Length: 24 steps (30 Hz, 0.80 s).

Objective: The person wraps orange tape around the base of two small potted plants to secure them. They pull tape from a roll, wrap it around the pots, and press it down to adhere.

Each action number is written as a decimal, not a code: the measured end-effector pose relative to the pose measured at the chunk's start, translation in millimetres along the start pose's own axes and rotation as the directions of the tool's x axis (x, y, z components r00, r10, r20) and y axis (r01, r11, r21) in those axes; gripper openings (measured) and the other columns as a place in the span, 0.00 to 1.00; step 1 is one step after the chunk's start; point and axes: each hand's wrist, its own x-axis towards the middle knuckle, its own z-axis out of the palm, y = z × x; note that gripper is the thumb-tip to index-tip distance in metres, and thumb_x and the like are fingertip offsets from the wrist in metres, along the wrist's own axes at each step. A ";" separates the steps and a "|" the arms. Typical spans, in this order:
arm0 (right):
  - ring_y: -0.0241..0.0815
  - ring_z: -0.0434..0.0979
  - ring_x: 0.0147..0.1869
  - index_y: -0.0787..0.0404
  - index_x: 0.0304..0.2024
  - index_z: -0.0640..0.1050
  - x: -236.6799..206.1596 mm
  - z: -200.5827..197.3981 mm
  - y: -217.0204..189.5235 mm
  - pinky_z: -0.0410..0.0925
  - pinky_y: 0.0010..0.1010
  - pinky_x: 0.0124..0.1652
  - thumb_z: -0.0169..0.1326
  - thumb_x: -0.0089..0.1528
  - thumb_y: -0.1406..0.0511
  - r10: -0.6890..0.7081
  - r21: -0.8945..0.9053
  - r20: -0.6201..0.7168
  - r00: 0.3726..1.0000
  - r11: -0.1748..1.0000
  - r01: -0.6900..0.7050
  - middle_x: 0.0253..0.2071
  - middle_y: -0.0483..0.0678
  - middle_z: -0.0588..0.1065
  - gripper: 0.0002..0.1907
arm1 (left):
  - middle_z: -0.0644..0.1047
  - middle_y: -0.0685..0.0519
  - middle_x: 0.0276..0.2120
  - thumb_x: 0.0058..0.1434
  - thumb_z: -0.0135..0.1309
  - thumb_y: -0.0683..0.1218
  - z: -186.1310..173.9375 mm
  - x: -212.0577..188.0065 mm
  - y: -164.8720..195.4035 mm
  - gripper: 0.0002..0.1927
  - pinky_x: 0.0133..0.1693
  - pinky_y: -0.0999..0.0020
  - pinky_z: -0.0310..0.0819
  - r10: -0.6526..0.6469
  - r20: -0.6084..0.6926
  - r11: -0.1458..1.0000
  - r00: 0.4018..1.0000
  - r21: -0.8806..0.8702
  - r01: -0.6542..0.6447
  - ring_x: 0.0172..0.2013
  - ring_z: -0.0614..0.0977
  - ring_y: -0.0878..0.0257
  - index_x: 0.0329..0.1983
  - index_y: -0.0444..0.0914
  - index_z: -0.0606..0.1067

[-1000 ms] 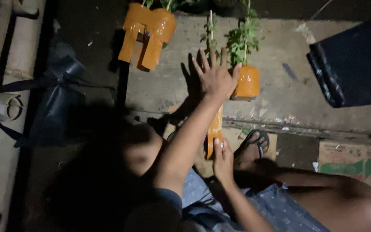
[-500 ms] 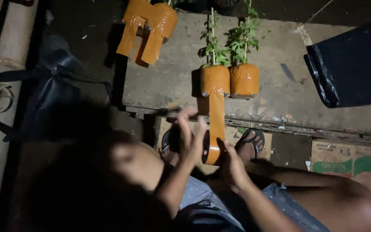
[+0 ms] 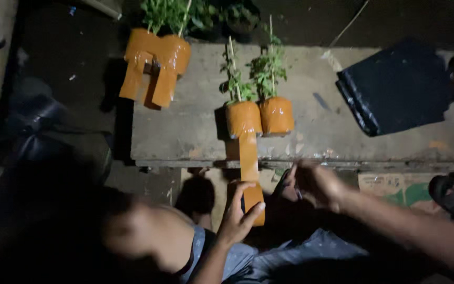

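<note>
Glossy orange tape roll (image 3: 252,202) sits pinched in the left hand (image 3: 236,216), its flat strip (image 3: 248,155) stretching toward twelve o'clock to a tape-wrapped seedling pot (image 3: 243,119) on the rough concrete ledge (image 3: 185,131). At three o'clock, the right hand (image 3: 316,184) hovers blurred, its grip unreadable in the dark.

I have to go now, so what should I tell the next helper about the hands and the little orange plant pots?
Left hand: gripping the roll end of the brown tape strip.
Right hand: off the tape, beside it, fingers loose.
Things: the strip runs up to the left wrapped pot on the concrete slab; the right wrapped pot touches it.
Done: both pots look covered in tape.
Left: the strip is not yet cut free.
</note>
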 end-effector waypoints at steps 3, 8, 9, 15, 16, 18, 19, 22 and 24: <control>0.45 0.78 0.50 0.63 0.51 0.76 38.3 -23.4 -88.4 0.68 0.40 0.50 0.43 0.71 0.59 -0.521 -0.413 -0.160 0.838 0.807 0.422 0.48 0.53 0.77 0.16 | 0.73 0.47 0.58 0.64 0.57 0.53 2.2 2.3 6.3 0.31 0.61 0.62 0.64 0.064 -0.016 0.998 0.998 -0.022 -0.064 0.60 0.73 0.56 0.66 0.38 0.63; 0.62 0.77 0.52 0.65 0.47 0.76 61.0 -40.4 -151.9 0.71 0.48 0.52 0.50 0.59 0.63 -0.697 -0.757 0.641 0.323 -0.644 0.112 0.47 0.62 0.76 0.16 | 0.73 0.46 0.54 0.67 0.54 0.55 -2.4 6.0 20.0 0.24 0.59 0.62 0.66 -0.014 0.027 1.000 1.000 -0.024 0.015 0.56 0.74 0.57 0.62 0.42 0.67; 0.67 0.76 0.54 0.64 0.45 0.76 63.0 -43.7 -153.1 0.71 0.49 0.53 0.51 0.58 0.62 -0.515 -0.521 0.811 0.278 -0.852 -0.058 0.47 0.63 0.75 0.16 | 0.74 0.48 0.53 0.66 0.53 0.56 -3.2 7.6 21.6 0.24 0.58 0.63 0.67 -0.062 0.021 0.993 0.998 -0.096 0.064 0.55 0.76 0.58 0.62 0.44 0.66; 0.56 0.79 0.53 0.57 0.45 0.78 52.2 -44.3 -142.0 0.71 0.43 0.53 0.52 0.58 0.63 -0.569 -0.752 0.586 0.578 -0.647 0.125 0.46 0.54 0.79 0.13 | 0.73 0.52 0.48 0.63 0.53 0.55 1.0 7.6 19.3 0.25 0.49 0.61 0.71 -0.299 0.012 0.885 0.954 -0.370 0.282 0.48 0.74 0.60 0.62 0.46 0.67; 0.56 0.79 0.52 0.58 0.47 0.77 50.2 -37.9 -147.8 0.72 0.43 0.51 0.52 0.59 0.64 -0.621 -0.782 0.536 0.571 -0.621 0.058 0.47 0.56 0.79 0.14 | 0.73 0.53 0.48 0.62 0.53 0.54 -3.3 20.1 18.3 0.24 0.46 0.60 0.71 -0.335 0.005 0.870 0.942 -0.383 0.312 0.47 0.74 0.61 0.61 0.48 0.67; 0.55 0.81 0.50 0.60 0.52 0.76 45.0 -27.4 -147.5 0.74 0.43 0.47 0.52 0.60 0.65 -0.682 -0.844 0.391 0.618 -0.533 -0.055 0.48 0.58 0.78 0.18 | 0.73 0.53 0.49 0.64 0.53 0.53 -0.7 32.6 8.7 0.21 0.48 0.61 0.70 -0.192 -0.047 0.922 0.980 -0.352 0.164 0.48 0.74 0.61 0.60 0.47 0.68; 0.56 0.80 0.51 0.59 0.51 0.76 42.0 -22.0 -148.0 0.74 0.43 0.48 0.54 0.59 0.64 -0.642 -0.833 0.338 0.688 -0.545 -0.099 0.48 0.57 0.78 0.17 | 0.73 0.53 0.49 0.66 0.54 0.53 -0.2 40.6 3.2 0.20 0.49 0.62 0.70 -0.104 -0.079 0.945 0.991 -0.319 0.074 0.49 0.73 0.62 0.60 0.46 0.68; 0.59 0.80 0.51 0.57 0.48 0.77 29.1 -8.5 -146.2 0.73 0.45 0.48 0.59 0.56 0.62 -0.660 -0.811 0.351 0.664 -0.569 -0.137 0.45 0.58 0.79 0.17 | 0.72 0.53 0.50 0.69 0.54 0.51 4.8 55.7 -13.6 0.17 0.52 0.63 0.69 0.263 -0.169 0.924 0.950 -0.239 -0.298 0.51 0.73 0.62 0.58 0.44 0.69; 0.63 0.79 0.48 0.58 0.46 0.78 19.6 -5.5 -140.0 0.72 0.51 0.43 0.61 0.52 0.65 -0.697 -0.842 0.468 0.543 -0.539 0.033 0.44 0.61 0.78 0.19 | 0.72 0.54 0.47 0.68 0.55 0.50 10.3 47.6 -22.6 0.16 0.49 0.65 0.71 0.080 -0.098 0.850 0.992 -0.513 -0.119 0.48 0.73 0.64 0.57 0.43 0.70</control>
